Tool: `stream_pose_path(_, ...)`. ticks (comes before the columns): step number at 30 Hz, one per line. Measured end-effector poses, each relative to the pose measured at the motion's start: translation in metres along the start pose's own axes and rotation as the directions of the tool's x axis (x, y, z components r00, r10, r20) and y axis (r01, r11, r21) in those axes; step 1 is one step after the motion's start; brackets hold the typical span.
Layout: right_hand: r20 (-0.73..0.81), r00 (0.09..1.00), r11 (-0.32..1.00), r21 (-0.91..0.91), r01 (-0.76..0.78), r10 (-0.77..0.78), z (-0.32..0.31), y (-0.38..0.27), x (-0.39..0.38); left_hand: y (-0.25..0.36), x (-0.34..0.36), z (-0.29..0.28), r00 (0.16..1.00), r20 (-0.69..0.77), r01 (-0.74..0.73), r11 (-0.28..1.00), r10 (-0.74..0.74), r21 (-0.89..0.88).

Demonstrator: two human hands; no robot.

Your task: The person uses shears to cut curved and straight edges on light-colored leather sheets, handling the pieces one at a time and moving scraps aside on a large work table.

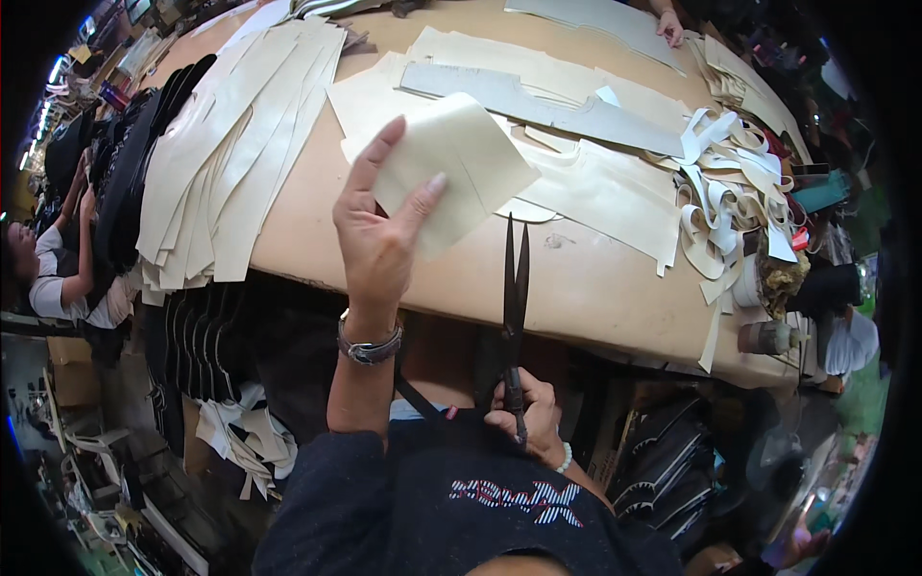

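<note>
My left hand (376, 245) is raised over the table's near edge, pinching a cream, leather-like piece (475, 173) between thumb and fingers. A thin dark line runs across the face of this piece. Close to my body, my right hand (536, 415) grips a pair of long dark scissors (516, 302) by the handles. The scissors point away from me, their blades slightly apart and their tips just past the table edge. They do not appear to touch the piece. More flat cream sheets (605, 197) lie on the table beyond.
Overlapping cream panels (240, 144) cover the tan table (307, 226) at left, some overhanging its edge. A long grey template (547, 110) lies across the sheets. Curled offcuts (725, 182) and a small bottle (768, 338) stand right. Another person (72, 274) is at left; someone's hand (669, 27) shows far right.
</note>
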State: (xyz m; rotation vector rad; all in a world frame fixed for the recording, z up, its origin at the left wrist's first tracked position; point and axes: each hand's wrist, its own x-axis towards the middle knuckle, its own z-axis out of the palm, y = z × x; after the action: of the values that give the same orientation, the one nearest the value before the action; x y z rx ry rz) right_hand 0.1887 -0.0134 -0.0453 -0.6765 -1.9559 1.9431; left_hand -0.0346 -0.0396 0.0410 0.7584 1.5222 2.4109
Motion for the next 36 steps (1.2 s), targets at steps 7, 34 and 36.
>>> stream_pose_path(7, 0.047, 0.999, 0.998, -0.070, -0.001, 0.004, 0.003, 0.009, -0.006, -0.007, -0.021, -0.005, 0.985, 0.165, -0.002, 0.961, -0.046, 0.277)
stream_pose_path(34, 0.059, 0.998, 1.000, -0.005, -0.029, 0.030, 0.009, 0.005, -0.004, 0.001, -0.030, -0.009, 0.965, 0.224, 0.046, 0.934, -0.133, 0.355)
stream_pose_path(36, 0.058, 0.998, 0.999, -0.008, -0.032, 0.032, 0.010, 0.005, -0.004, 0.000, -0.030, -0.010, 0.966, 0.225, 0.038, 0.927, -0.130, 0.374)
